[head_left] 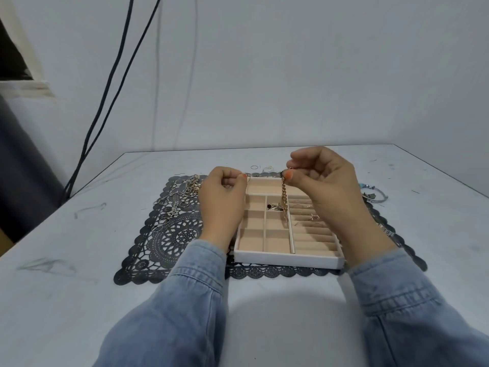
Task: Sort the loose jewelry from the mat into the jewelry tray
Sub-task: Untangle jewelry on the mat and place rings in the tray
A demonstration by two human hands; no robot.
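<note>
A white jewelry tray point(287, 259) with beige compartments sits on a black lace mat point(164, 242). My right hand point(328, 186) pinches the top of a gold chain point(284, 197), which hangs down into the tray's middle compartments. My left hand point(222, 197) is closed above the tray's left edge, fingertips pinched; what it holds is too small to tell. A dark-stoned ring and small pieces point(274, 206) lie in one compartment. Several rings point(313, 217) sit in the ring rows on the right. Silver chains and hoops point(180, 205) lie loose on the mat's left side.
Bracelets with a blue piece point(371, 194) lie on the table to the right of the mat. Small rings point(267, 169) rest on the table behind the tray. Black cables point(105, 102) hang down the wall at the left. The grey table point(79, 287) is scuffed.
</note>
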